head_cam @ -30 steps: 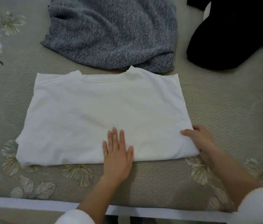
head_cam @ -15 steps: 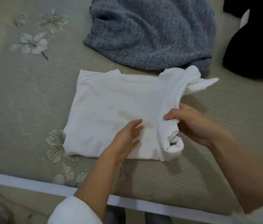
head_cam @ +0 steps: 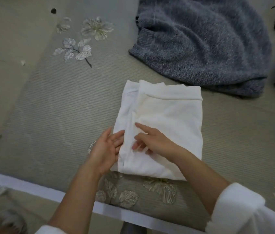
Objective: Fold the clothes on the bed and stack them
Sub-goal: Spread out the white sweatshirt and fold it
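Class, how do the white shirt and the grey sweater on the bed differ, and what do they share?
The white shirt is folded into a rectangle; the grey sweater lies rumpled and unfolded. The white shirt is smooth cloth, the grey sweater a speckled knit. The left hand and right hand touch the white shirt; neither touches the grey sweater. Both garments lie on the bed.

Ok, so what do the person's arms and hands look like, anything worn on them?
The left hand and right hand are bare: no gloves, no rings or watch visible. Forearms are bare too. The left sleeve and right sleeve are white, soft-looking, ending near the elbows.
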{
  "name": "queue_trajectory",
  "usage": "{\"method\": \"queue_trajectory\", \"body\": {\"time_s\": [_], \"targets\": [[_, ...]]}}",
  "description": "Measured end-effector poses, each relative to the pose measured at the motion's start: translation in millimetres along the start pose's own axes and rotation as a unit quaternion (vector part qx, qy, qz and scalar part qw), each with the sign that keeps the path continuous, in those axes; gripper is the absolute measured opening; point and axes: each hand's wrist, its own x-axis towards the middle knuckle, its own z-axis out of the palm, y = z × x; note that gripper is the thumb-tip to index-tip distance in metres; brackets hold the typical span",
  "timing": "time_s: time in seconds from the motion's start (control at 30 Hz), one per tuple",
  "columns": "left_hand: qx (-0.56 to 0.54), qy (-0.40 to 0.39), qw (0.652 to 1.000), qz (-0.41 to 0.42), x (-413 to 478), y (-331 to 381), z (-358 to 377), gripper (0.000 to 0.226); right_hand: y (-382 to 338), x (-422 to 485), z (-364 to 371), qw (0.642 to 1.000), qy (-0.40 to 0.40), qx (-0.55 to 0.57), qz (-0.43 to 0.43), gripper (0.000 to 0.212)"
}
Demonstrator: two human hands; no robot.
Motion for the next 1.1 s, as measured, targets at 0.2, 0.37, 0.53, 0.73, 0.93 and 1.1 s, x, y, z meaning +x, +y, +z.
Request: {"method": "queue_trajectory", "body": {"time_s": [0.2,0.37,0.53,0.73,0.93,1.1], "targets": [[0.344,0.07,0.926,0.14,6.7,-1.8,26.5,0.026,17.6,-3.1,-16.3,0.966,0.22,0.134,0.003,0.019],[0.447,0.152,0.835,0.283,13.4,-1.7,36.3,0.012,32.5,-3.8,-35.9,0.921,0.352,0.165,-0.012,0.018],[0.455,0.206,0.816,0.292,17.0,0.2,2.8,0.018,49.5,-0.1,-44.7,0.895,0.439,0.077,-0.012,0.017],[0.414,0.163,0.88,0.165,22.8,-4.8,-7.5,0.079,78.0,-2.7,-55.9,0.874,0.467,-0.02,0.131,0.06],[0.432,0.113,0.879,0.168,22.0,7.2,-4.6,0.084,90.9,-22.2,-76.2,0.919,0.364,-0.009,0.149,0.022],[0.577,0.032,0.799,0.166,16.1,55.6,-4.2,0.075,95.0,-56.4,-57.7,0.955,0.058,-0.05,0.287,0.025]]}}
